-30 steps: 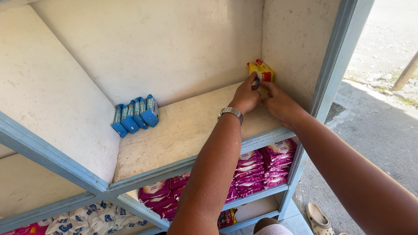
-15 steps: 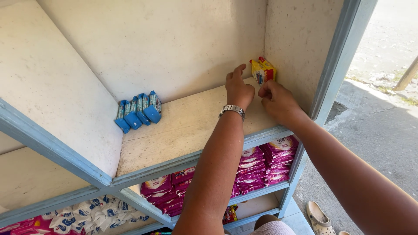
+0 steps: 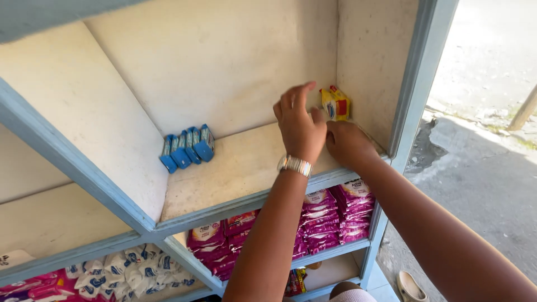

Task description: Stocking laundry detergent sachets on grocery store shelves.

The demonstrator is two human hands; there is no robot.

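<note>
Yellow packets [image 3: 335,103] with a red stripe stand upright in the back right corner of a pale shelf [image 3: 235,168]. My left hand [image 3: 299,126], with a metal watch [image 3: 295,164] on the wrist, hovers just left of them; its fingers are spread and lifted, the thumb close to the packets. My right hand [image 3: 348,144] lies low on the shelf right below the packets, with its fingers curled under my left hand and hidden. I cannot tell whether it grips the packets.
A row of blue packets [image 3: 187,146] stands at the back left of the same shelf. The shelf below holds pink packets [image 3: 335,218], and white-and-blue packets [image 3: 134,268] lie lower left. A blue frame post [image 3: 417,89] bounds the right side; beyond it are pavement and a sandal [image 3: 411,286].
The yellow packets went from the hands' grasp to standing in the corner. My left hand has opened and lifted off them. My right hand has dropped lower.
</note>
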